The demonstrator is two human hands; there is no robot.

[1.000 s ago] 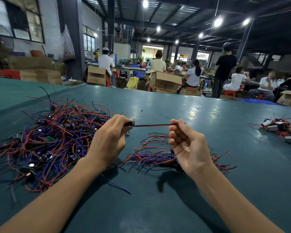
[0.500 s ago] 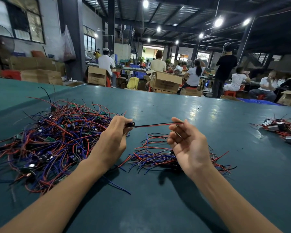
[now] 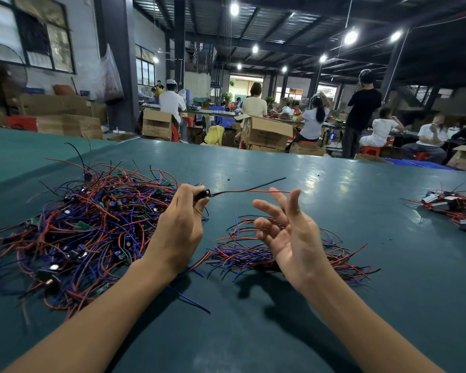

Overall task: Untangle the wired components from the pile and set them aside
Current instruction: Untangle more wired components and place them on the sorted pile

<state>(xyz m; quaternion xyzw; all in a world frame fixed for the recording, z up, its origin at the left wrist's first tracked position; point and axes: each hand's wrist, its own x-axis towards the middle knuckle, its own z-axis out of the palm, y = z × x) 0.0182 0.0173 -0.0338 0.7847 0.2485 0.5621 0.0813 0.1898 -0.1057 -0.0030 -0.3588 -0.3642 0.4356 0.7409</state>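
A big tangled pile of red, blue and black wired components [image 3: 86,227] lies on the left of the green table [image 3: 253,332]. My left hand [image 3: 180,227] pinches the small black body of one wired component [image 3: 242,190], held above the table. Its red and black leads stick out to the right, free in the air. My right hand [image 3: 288,235] hovers palm up with fingers spread, just below the lead tips and not touching them. Under that hand lies a smaller, flatter pile of separated components [image 3: 253,251].
A third cluster of red wires with black and silver parts [image 3: 452,208] sits at the table's right edge. Beyond the far table edge stand cardboard boxes [image 3: 267,133] and several people at other benches.
My right hand has let go of the red and black leads and opened, fingers spreading. The leads now spring up and apart. My left hand keeps its hold on the component.
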